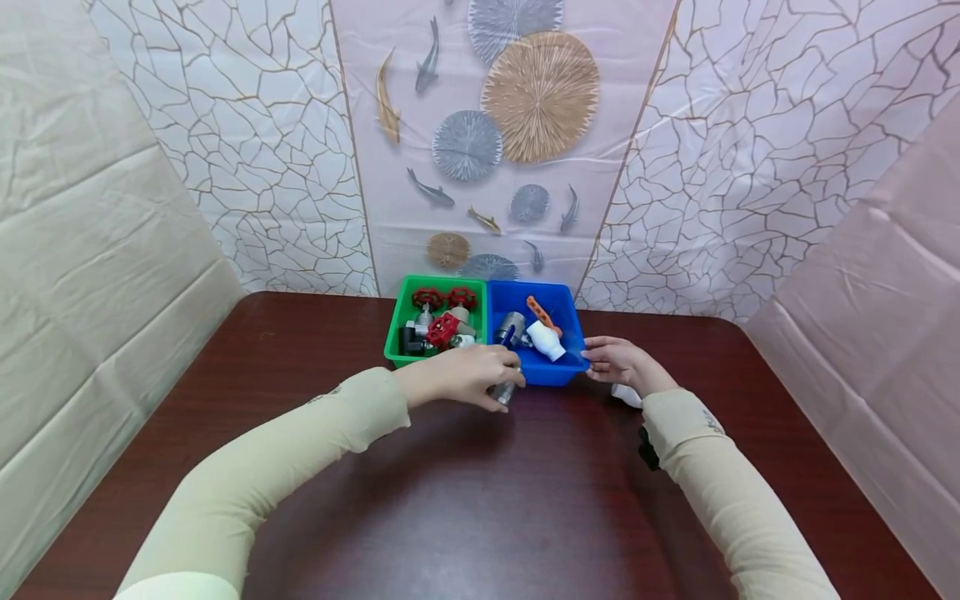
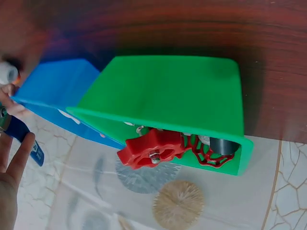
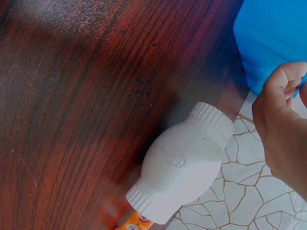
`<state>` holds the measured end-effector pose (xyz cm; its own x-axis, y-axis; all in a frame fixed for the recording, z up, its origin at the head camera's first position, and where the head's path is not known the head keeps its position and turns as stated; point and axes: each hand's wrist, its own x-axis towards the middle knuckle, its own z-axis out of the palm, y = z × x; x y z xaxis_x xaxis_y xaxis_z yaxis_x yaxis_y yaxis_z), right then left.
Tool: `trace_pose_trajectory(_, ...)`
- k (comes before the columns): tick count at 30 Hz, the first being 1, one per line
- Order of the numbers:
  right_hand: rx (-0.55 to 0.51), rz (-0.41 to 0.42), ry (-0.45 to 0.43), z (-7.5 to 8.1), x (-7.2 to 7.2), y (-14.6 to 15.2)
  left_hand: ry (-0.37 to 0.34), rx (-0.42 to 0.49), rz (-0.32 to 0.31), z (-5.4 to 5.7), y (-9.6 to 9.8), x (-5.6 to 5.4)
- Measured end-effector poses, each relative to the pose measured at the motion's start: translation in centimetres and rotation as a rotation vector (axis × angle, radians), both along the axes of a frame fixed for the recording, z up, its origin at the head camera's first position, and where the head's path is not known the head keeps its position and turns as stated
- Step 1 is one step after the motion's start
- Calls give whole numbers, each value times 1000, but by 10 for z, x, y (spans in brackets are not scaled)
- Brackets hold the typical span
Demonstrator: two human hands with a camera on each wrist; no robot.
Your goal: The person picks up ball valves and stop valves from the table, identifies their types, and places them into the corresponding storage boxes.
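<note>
My left hand [image 1: 467,372] grips a metal ball valve [image 1: 504,392] in front of the two bins. The valve's blue lever [image 2: 31,147] sticks out past the fingers in the left wrist view. With curled fingers, my right hand [image 1: 621,363] pinches the right edge of the blue bin [image 1: 551,374]. Inside that bin lie a metal valve [image 1: 512,324] and a white plastic ball valve [image 1: 546,342] with an orange handle [image 1: 542,313]. Another white ball valve [image 3: 180,165] lies on the table beside my right wrist, partly hidden by it in the head view.
Directly left of the blue bin stands a green bin [image 1: 393,333], holding several valves with red handwheels [image 1: 442,330] and a black-ended fitting [image 1: 410,340]. Both stand near the back edge of the dark wooden table [image 1: 480,517]. Patterned cloth [image 1: 465,217] hangs behind.
</note>
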<state>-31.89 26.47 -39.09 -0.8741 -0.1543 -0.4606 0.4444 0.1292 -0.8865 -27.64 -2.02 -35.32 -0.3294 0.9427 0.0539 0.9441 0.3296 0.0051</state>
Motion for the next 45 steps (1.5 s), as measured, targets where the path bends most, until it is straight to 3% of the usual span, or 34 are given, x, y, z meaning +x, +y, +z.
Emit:
trace_pose_trajectory(5,-1,-2,-1,0,-1,-2,-8,28,70,-3,10,-21)
trace_pose_trajectory(11,3,-6,-6,-1,-1,-2,-51,45,188,-10,22,-37)
trace_pose_trajectory(19,-6,-13,-13,0,-1,-1,-121,142,406,-21,44,-47)
trace_pose_trajectory(26,-4,-4,-14,-1,-1,0,-138,175,582,-27,63,-46)
trace_pose_trajectory(37,23,-21,-21,-1,0,0,-72,189,691,-35,86,-47)
trace_pose_trajectory(45,43,-28,-25,2,0,-3,-98,156,712,-40,97,-48)
